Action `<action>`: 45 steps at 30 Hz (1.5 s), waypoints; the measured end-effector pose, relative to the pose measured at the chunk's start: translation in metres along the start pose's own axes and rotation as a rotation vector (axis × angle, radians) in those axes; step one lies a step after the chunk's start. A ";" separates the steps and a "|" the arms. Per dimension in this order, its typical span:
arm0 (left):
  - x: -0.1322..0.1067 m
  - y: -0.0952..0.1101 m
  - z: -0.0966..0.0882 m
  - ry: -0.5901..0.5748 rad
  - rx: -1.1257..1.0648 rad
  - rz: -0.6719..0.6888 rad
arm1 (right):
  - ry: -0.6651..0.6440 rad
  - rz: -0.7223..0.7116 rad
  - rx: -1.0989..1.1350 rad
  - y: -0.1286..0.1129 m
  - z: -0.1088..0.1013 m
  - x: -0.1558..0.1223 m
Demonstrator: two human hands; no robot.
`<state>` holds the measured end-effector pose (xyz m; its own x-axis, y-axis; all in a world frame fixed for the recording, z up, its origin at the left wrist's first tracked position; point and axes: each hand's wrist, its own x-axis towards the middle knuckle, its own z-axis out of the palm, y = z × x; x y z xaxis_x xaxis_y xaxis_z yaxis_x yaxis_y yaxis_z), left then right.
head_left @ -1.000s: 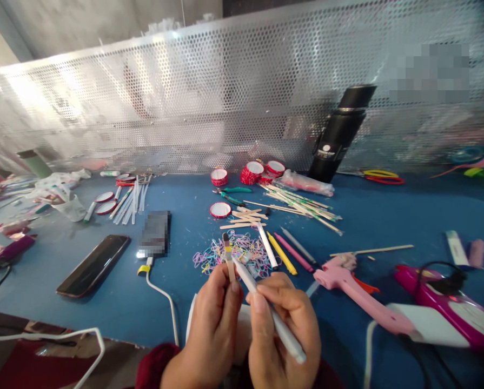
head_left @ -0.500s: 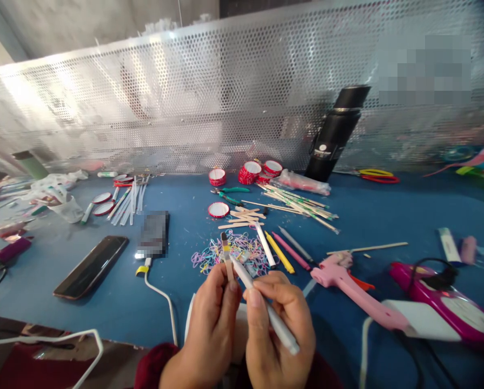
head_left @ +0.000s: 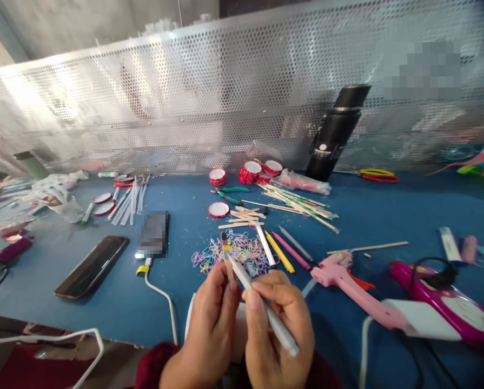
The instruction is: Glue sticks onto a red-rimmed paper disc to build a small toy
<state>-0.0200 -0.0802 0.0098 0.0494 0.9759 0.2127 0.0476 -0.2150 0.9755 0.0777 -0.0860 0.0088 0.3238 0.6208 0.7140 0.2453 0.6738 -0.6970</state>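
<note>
Upright between the thumb and fingers of my left hand (head_left: 209, 321) is a craft stick (head_left: 226, 250), its top coloured dark with a yellow band below. A light grey marker (head_left: 281, 332) is gripped in my right hand (head_left: 260, 337), its tip against or very close to the stick just under the yellow part. Just beyond both hands lies a heap of pastel rubber bands (head_left: 203, 260). Right of the heap are a white marker (head_left: 265, 246), a yellow marker (head_left: 279, 253), a pink marker (head_left: 292, 248) and a grey marker (head_left: 296, 243). Plain craft sticks (head_left: 244, 218) lie behind it.
Left are a phone (head_left: 91, 267) and a pixelated dark device (head_left: 154, 232) on a white cable. A pink glue gun (head_left: 363, 297) lies right. Behind are green-handled pliers (head_left: 231, 190), red tape rolls (head_left: 250, 173), thin wooden sticks (head_left: 302, 205) and a black flask (head_left: 335, 138) before a perforated metal panel (head_left: 177, 108).
The marker and my right hand have shifted very slightly left against the stick. My left hand keeps its hold; the things on the table have not moved.
</note>
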 end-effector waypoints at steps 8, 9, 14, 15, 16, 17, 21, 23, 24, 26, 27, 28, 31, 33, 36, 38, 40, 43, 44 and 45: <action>-0.001 0.000 0.000 -0.004 -0.017 0.008 | 0.024 0.007 -0.009 0.000 0.001 0.000; -0.001 0.000 0.001 0.000 -0.009 0.002 | 0.010 0.003 0.000 0.000 0.001 0.000; -0.001 0.001 0.000 0.000 -0.009 0.003 | 0.019 0.012 -0.028 0.000 0.000 0.000; 0.000 0.002 0.000 0.001 -0.011 0.007 | 0.027 0.011 -0.029 0.001 0.000 0.000; 0.000 0.002 0.000 0.002 -0.010 0.007 | 0.028 0.008 -0.023 0.001 0.000 0.000; 0.000 0.001 0.000 0.004 -0.008 0.004 | 0.020 0.008 -0.014 0.001 0.000 0.000; 0.000 0.001 0.000 -0.002 0.011 -0.010 | -0.016 0.021 0.002 0.002 0.000 -0.001; 0.000 0.000 0.000 -0.002 0.009 0.004 | 0.009 0.018 -0.019 0.002 0.000 -0.002; 0.000 0.001 0.000 -0.002 0.006 0.011 | 0.024 0.013 -0.025 0.002 -0.001 -0.002; 0.000 0.001 0.000 -0.001 0.005 0.014 | 0.032 0.006 -0.018 0.002 -0.001 -0.002; -0.001 0.001 0.000 -0.002 0.008 0.007 | 0.023 0.008 -0.006 0.002 -0.001 -0.002; -0.001 0.001 0.000 -0.005 0.010 -0.001 | 0.009 0.011 0.005 0.001 -0.001 -0.002; -0.001 0.001 0.000 -0.018 0.008 -0.006 | -0.006 0.026 0.002 0.002 0.000 -0.002; -0.001 0.001 0.000 -0.021 0.007 0.009 | 0.013 0.028 -0.015 0.002 0.001 -0.002; 0.000 0.001 0.000 -0.020 0.010 0.007 | 0.020 0.016 -0.010 0.002 0.001 -0.001; 0.000 0.001 0.000 -0.021 0.011 -0.010 | -0.002 0.008 0.001 0.002 0.001 0.000; -0.001 0.001 -0.001 -0.013 0.015 -0.017 | -0.013 0.008 -0.010 0.001 0.001 0.000; -0.002 0.002 -0.001 -0.010 0.015 0.004 | 0.015 0.008 -0.043 0.001 0.001 0.001; -0.002 0.002 -0.001 -0.011 0.014 0.012 | 0.024 0.004 -0.045 0.001 0.001 0.001; -0.002 0.002 -0.001 -0.013 0.015 0.016 | 0.026 0.001 -0.041 0.001 0.001 0.001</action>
<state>-0.0208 -0.0823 0.0113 0.0632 0.9717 0.2275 0.0614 -0.2314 0.9709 0.0774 -0.0844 0.0095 0.3479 0.6104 0.7116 0.2819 0.6558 -0.7003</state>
